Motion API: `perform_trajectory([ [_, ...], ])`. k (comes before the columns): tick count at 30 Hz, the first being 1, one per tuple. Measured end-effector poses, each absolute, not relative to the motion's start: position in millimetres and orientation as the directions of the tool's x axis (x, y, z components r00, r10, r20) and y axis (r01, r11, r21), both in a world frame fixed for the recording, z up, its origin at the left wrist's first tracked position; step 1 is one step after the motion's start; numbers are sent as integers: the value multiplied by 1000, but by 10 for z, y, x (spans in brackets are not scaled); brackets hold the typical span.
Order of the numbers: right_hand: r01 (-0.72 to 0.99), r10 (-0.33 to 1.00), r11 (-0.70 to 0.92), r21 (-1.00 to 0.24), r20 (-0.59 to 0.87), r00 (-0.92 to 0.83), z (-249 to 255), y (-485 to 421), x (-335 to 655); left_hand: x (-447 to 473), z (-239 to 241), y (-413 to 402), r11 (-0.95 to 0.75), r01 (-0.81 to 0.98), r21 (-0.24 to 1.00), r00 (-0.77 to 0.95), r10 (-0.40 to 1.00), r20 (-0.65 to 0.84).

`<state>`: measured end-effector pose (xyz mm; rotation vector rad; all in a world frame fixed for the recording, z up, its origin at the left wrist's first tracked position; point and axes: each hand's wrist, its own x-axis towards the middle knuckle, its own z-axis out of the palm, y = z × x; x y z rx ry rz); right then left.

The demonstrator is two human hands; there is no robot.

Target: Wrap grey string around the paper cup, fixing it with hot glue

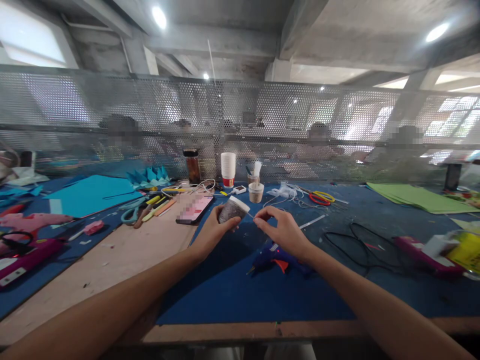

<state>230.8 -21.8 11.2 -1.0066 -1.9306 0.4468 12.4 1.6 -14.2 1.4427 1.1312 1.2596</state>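
Note:
My left hand (217, 225) is wrapped round a small paper cup (229, 212), dark grey on its side with a white rim. The cup is tilted, its rim end toward the right. Close by that rim, my right hand (279, 225) pinches a thin pale strand (251, 215) between thumb and forefinger. The strand runs toward the cup; whether it is fixed there I cannot tell. Below my right hand, a dark blue glue gun (268, 257) with an orange trigger lies on the blue mat (240, 300).
Beyond my hands stand a cup stack (228, 167), a wrapped cup (256, 193) and a dark bottle (192, 167). A phone (195, 209) and blue scissors (132, 212) lie left. Red-yellow scissors (320, 198), a black cable (360, 250) and a power strip (427, 255) are right. People sit behind the mesh screen (255, 110).

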Motion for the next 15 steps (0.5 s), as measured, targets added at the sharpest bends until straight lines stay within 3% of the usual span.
perform_trajectory([
  [15, 460, 782, 619, -636, 551, -290, 114, -216, 2314, 124, -138, 13, -155, 26, 988, 79, 985, 152],
])
